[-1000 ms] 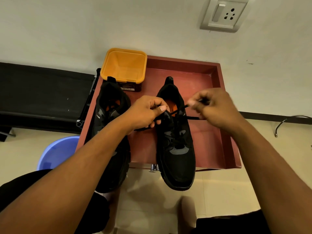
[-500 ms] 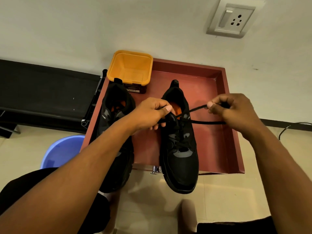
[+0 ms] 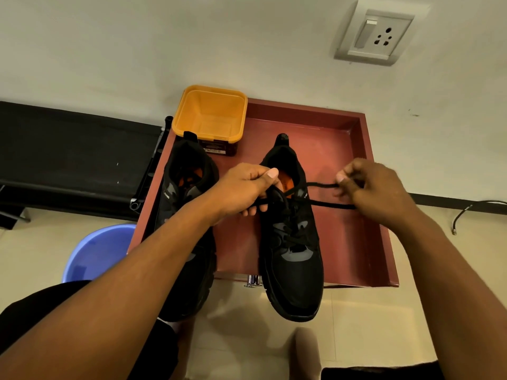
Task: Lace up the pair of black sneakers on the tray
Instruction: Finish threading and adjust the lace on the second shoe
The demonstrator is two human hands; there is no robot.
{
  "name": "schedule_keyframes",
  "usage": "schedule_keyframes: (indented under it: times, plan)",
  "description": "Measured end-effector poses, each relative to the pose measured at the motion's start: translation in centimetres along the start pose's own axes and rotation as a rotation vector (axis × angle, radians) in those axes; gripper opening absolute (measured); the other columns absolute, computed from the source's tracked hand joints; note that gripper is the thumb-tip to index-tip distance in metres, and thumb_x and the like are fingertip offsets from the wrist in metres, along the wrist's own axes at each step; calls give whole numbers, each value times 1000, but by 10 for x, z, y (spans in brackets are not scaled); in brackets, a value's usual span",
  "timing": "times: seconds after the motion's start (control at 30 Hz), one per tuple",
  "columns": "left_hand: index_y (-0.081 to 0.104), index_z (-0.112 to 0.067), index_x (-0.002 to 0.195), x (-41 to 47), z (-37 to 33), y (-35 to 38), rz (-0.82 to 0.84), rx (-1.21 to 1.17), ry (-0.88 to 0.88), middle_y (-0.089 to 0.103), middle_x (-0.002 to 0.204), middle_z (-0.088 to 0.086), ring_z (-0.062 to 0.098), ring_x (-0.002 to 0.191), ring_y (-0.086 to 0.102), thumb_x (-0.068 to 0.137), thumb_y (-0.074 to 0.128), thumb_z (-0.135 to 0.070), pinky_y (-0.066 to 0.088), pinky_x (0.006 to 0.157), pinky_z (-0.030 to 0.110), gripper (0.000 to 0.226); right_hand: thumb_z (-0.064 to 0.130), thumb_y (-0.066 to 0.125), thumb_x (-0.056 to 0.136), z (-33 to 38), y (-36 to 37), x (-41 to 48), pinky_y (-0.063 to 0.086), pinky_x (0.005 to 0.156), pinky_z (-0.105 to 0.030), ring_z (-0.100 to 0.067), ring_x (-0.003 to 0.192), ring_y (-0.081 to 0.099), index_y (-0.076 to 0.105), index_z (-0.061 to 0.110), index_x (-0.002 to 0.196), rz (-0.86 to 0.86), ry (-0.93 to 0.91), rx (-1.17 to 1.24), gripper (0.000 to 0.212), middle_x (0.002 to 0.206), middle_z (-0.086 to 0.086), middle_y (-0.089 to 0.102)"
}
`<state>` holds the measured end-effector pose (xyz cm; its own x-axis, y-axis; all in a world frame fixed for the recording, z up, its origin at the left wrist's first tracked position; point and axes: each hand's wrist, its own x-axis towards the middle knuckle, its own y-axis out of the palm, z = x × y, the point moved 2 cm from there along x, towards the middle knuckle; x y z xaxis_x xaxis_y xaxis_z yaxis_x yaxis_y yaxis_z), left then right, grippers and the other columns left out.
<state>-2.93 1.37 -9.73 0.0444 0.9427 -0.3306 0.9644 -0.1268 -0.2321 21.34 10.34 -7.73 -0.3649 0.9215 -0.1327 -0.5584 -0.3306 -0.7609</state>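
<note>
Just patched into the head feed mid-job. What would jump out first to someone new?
Both hands work at the right-side black sneaker mid-tray: the left hand grips its lace at the collar, and the right hand pinches two strands stretched sideways. Behind the other sneaker, an orange tub sits in the far left corner of the red tray.

Arms extended, left hand [image 3: 244,188] and right hand [image 3: 376,189] each pinch lace [image 3: 331,205].
</note>
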Motion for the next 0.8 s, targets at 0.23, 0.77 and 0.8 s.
schedule_keyframes:
  times: [0.23, 0.77, 0.8]
  plan:
    - [74, -14, 99, 1, -1, 5, -9, -16, 28, 66, 63, 8, 22, 55, 53, 108, 37, -51, 43, 55, 31, 53, 38, 71, 95, 26, 23, -4, 54, 92, -36, -6, 118, 58, 74, 41, 114, 142, -282, 81, 20, 120, 15, 62]
    - [75, -9, 96, 5, -1, 13, -32, -8, 44, 60, 61, 7, 16, 58, 58, 108, 39, -50, 49, 63, 32, 55, 23, 61, 105, 24, 10, -7, 59, 69, -33, -8, 67, 69, 68, 15, 92, 52, -74, 278, 17, 78, 2, 74]
    - [75, -9, 94, 6, 0, 14, -35, 3, 56, 59, 60, 6, 14, 56, 55, 108, 40, -48, 47, 62, 30, 54, 24, 61, 105, 17, 1, -3, 60, 75, -37, -6, 67, 68, 68, 17, 92, -59, -53, 265, 16, 78, 5, 74]
